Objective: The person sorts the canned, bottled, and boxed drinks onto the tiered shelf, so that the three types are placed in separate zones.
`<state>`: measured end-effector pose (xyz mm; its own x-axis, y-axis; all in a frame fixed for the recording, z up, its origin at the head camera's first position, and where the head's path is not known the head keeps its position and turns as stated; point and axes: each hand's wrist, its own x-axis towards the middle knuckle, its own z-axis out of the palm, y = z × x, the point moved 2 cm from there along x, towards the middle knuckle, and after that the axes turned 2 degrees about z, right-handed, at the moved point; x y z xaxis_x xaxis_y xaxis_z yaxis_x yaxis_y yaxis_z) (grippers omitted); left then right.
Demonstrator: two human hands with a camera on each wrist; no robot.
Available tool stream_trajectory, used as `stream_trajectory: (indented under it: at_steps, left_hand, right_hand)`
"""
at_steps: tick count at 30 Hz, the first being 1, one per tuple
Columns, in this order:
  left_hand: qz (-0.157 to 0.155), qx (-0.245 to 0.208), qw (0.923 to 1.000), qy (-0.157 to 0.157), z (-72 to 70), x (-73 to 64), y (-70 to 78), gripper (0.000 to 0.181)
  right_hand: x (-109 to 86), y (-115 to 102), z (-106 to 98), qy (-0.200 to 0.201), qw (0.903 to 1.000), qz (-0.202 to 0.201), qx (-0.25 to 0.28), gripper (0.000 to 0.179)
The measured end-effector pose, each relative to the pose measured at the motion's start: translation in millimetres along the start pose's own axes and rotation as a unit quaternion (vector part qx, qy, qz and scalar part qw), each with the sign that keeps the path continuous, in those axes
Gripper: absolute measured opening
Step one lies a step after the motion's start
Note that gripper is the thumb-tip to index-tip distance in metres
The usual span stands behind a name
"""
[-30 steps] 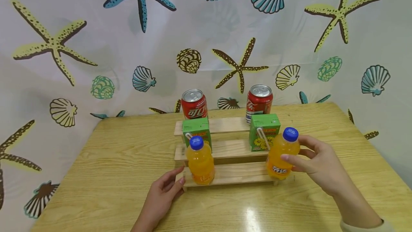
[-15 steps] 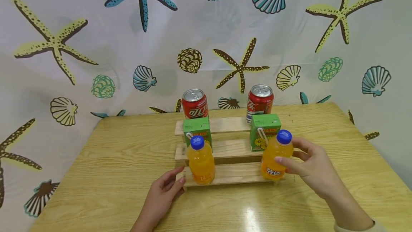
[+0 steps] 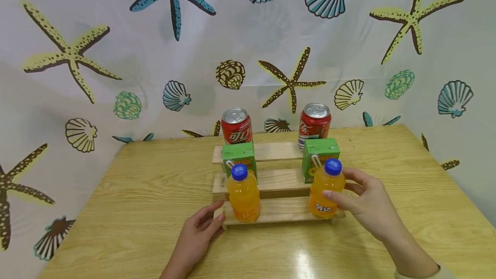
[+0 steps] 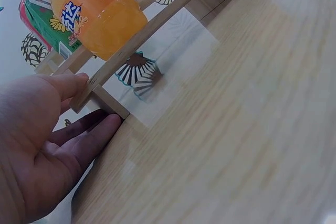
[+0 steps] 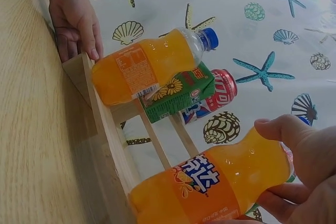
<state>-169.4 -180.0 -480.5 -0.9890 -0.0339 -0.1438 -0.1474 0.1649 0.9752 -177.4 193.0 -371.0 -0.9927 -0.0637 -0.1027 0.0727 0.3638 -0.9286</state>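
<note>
A three-step wooden rack stands on the table. My right hand holds an orange soda bottle with a blue cap, thumb on its near side and fingers behind, at the right end of the lowest step. In the right wrist view that bottle is upright along the rack, its base at the front board. My left hand grips the left end of the lowest step; the left wrist view has the thumb on the board and fingers by its leg. Another orange soda bottle stands on that step, beside the left hand.
Two green drink cartons with straws, a left carton and a right carton, stand on the middle step. On the top step are a left red cola can and a right one. A shell-patterned cloth hangs behind the table.
My right hand has moved left with its bottle, bringing it over the right end of the lowest step and in front of the right carton. The left hand keeps its place on the rack.
</note>
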Motion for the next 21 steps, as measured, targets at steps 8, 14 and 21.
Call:
stream_trajectory:
  at_steps: [8,14,21]
  left_hand:
    - [-0.003,-0.001,1.0000,-0.001,1.6,-0.2,-1.3,0.047]
    - [-0.009,0.029,0.9995,0.007,-5.7,-0.6,4.7,0.044]
    - [0.061,0.226,0.9720,-0.021,-24.0,-6.7,34.5,0.052]
  right_hand:
    - [-3.5,-0.7,2.1,0.018,0.9995,-0.005,-0.027,0.077]
    - [-2.9,-1.9,10.3,0.031,0.9972,-0.039,-0.055,0.075]
    - [-13.2,0.9,-3.1,0.081,0.9861,-0.122,-0.079,0.065]
